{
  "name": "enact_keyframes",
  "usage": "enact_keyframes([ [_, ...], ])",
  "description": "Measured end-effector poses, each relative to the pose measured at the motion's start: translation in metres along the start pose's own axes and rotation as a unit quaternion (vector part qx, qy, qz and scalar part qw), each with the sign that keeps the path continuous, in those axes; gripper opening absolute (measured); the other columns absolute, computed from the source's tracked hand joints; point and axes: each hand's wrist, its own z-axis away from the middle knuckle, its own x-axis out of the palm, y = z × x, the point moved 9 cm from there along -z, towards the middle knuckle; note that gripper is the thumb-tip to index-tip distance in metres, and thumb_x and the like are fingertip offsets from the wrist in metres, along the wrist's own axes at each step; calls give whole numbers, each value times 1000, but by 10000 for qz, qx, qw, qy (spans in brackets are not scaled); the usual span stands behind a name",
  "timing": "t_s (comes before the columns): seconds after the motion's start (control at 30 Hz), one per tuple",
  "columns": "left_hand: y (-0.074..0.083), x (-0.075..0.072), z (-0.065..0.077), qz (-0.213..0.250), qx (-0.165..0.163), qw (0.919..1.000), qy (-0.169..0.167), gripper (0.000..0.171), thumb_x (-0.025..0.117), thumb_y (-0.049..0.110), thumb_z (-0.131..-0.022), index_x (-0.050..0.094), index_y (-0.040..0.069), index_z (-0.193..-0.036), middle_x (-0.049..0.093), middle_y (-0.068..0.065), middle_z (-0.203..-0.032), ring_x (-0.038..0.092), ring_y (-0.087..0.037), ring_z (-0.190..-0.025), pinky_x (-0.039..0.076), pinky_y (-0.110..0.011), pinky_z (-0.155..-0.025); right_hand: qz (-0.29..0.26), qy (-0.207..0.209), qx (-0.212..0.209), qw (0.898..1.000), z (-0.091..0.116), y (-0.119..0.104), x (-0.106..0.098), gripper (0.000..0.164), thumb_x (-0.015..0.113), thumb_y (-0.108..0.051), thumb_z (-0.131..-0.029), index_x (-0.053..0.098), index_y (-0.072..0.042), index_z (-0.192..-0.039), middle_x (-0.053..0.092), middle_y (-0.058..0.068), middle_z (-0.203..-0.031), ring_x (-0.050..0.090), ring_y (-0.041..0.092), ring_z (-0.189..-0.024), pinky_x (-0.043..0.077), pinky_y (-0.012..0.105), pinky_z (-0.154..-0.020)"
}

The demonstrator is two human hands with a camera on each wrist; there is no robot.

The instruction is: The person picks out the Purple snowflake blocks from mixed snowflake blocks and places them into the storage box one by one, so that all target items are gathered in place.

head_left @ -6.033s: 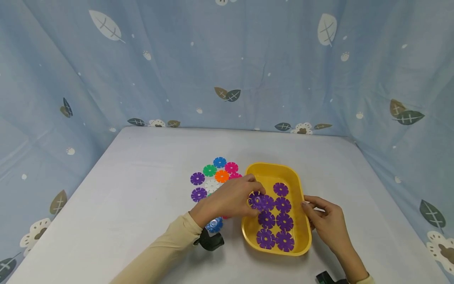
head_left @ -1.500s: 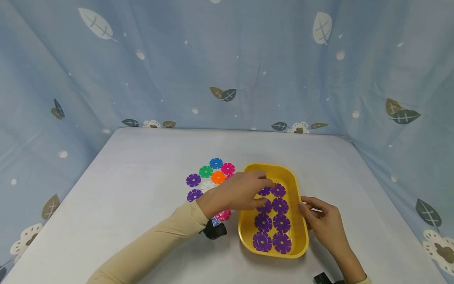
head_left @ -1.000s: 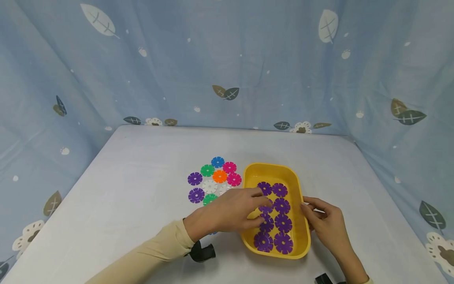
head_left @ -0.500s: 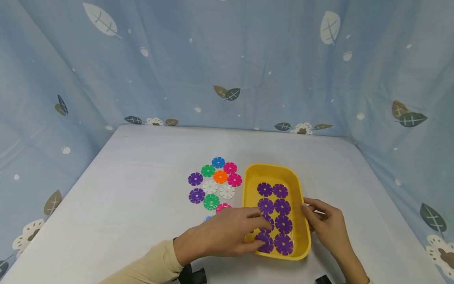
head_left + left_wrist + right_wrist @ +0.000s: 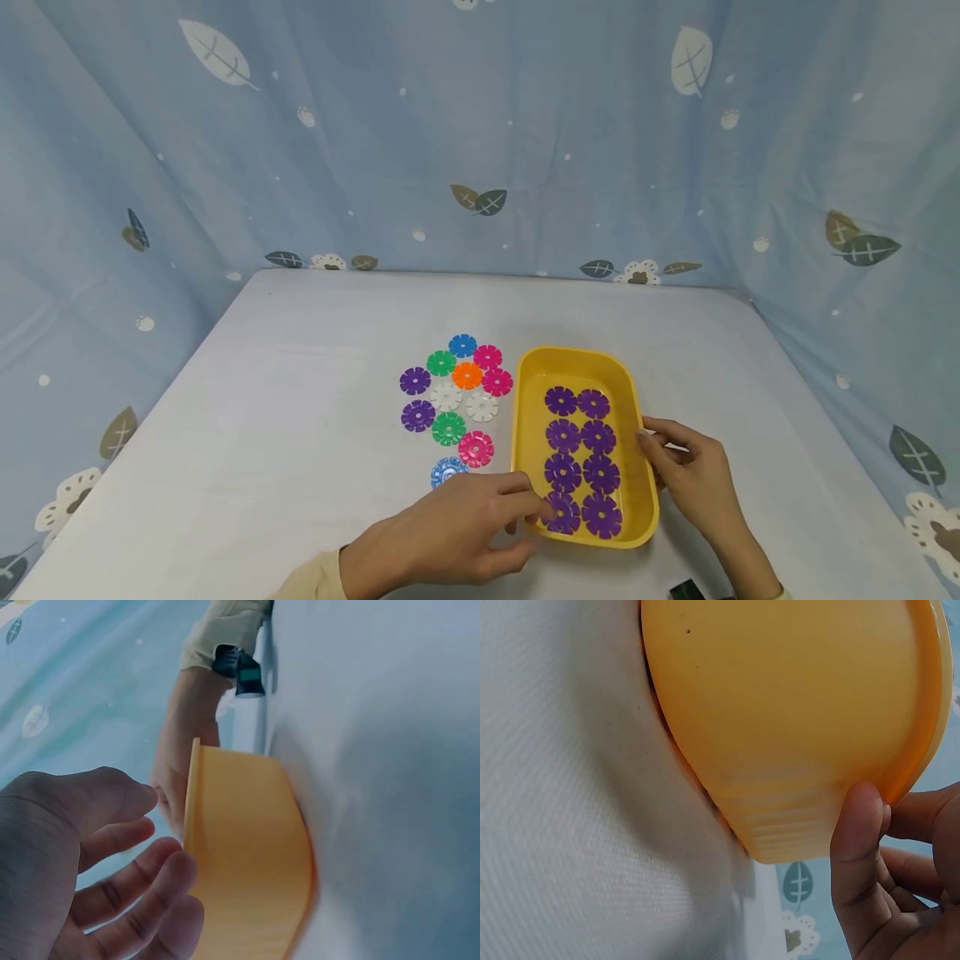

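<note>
My left hand (image 5: 453, 529) is at the near left corner of the yellow tray (image 5: 525, 467), its fingertips over the rim beside the nearest purple snowflake disc (image 5: 564, 513). In the left wrist view those fingers (image 5: 131, 900) are loosely bent, with nothing between them and the thumb. Several purple snowflake discs (image 5: 597, 436) lie flat in the tray in two columns. On the tray's right side, my right hand (image 5: 697, 479) pinches the rim. Its thumb (image 5: 859, 832) presses the outer wall in the right wrist view, and the forefinger lies at the edge.
Left of the tray, loose snowflake discs lie on the white table (image 5: 300, 417): an orange one (image 5: 467, 376), a green one (image 5: 448, 428), a pink one (image 5: 476, 449), a blue one (image 5: 448, 471), a white one (image 5: 482, 407) and others. A patterned curtain (image 5: 570, 167) hangs behind the table.
Six seconds ago my left hand held a purple disc over the tray; now that column has another disc. The left hand has moved down the column toward the near left corner. The right hand stays put.
</note>
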Motion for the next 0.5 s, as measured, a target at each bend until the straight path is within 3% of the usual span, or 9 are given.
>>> enact_keyframes([
  [0.2, -3, 5, 13, 438, -210, 9988, -96, 16, 67, 25, -96, 70, 22, -111, 63, 15, -104, 54, 10, -84, 44, -6, -71, 47, 19, 105, 9999, 0, 2, 0, 28, 65, -15, -99, 67, 4, -120, 63, 16, -85, 64, 19, -52, 55, 33, -47],
  [0.37, -9, 15, 21, 1061, -680, 9911, -420, 19, 66, 26, -97, 67, 24, -115, 63, 19, -108, 57, 8, -87, 48, -11, -74, 44, 27, 83, 10000, 1, 1, -1, 27, 65, -13, -99, 67, 4, -119, 63, 16, -85, 64, 20, -51, 55, 33, -47],
  [0.5, -13, 23, 27, 1238, -945, 9865, -501, 19, 67, 27, -96, 66, 26, -115, 62, 20, -107, 58, 8, -86, 49, -12, -74, 22, 16, 66, 10000, 0, 0, -1, 27, 64, -13, -99, 67, 4, -120, 62, 15, -86, 64, 20, -51, 55, 33, -47],
])
